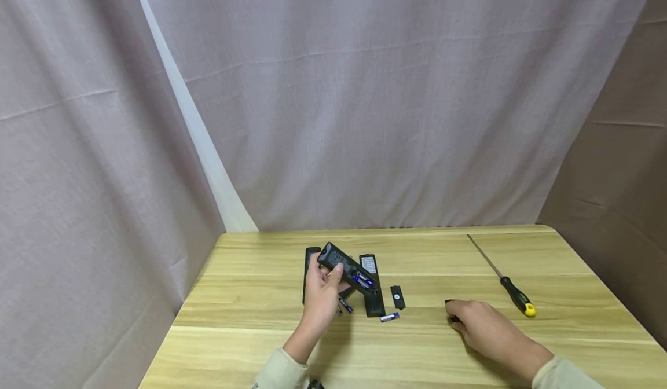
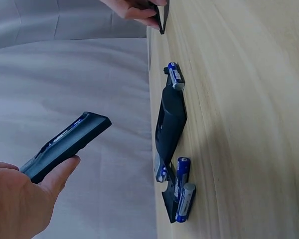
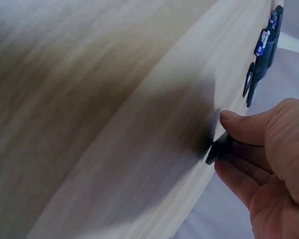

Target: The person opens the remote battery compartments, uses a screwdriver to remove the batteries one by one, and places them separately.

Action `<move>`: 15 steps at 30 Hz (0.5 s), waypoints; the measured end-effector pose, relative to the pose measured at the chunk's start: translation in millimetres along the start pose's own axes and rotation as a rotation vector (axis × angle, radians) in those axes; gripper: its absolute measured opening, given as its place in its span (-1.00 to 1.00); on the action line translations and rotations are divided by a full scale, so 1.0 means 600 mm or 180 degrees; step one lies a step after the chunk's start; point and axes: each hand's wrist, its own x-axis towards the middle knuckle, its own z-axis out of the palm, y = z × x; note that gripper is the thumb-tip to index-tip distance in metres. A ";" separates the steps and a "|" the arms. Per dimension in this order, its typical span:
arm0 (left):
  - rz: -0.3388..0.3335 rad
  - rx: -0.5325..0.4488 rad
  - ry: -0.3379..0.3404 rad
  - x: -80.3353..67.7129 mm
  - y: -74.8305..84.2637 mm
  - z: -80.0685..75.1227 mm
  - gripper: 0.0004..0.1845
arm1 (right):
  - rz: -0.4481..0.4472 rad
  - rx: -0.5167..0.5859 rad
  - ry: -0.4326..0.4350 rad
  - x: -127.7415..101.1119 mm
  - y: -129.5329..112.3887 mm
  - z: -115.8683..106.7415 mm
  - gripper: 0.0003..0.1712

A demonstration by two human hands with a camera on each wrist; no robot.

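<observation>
My left hand [image 1: 319, 296] grips a black remote control [image 1: 337, 259], held up over the table with its back facing me. Its battery compartment is uncovered, and blue-and-silver batteries [image 1: 363, 280] show inside. Low over the table's right half, my right hand [image 1: 490, 328] pinches a thin black battery cover [image 3: 220, 148] between thumb and fingers, which hide most of it. Below the raised remote, a second remote [image 1: 374, 305] lies back up. Loose batteries [image 1: 345, 305] lie near the left hand, and another battery [image 1: 389, 317] sits at the second remote's near end.
A third remote [image 1: 311, 256] lies partly behind the left hand. Another black battery cover [image 1: 398, 297] rests right of the second remote. A screwdriver [image 1: 516, 295] with a black and yellow handle lies at the right. Grey curtains [image 1: 365, 117] hang behind the wooden table [image 1: 234, 319].
</observation>
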 end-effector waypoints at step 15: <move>0.0069 -0.0096 -0.0011 0.004 0.014 -0.007 -0.67 | 0.0090 0.0059 -0.0226 0.004 0.011 0.003 -0.77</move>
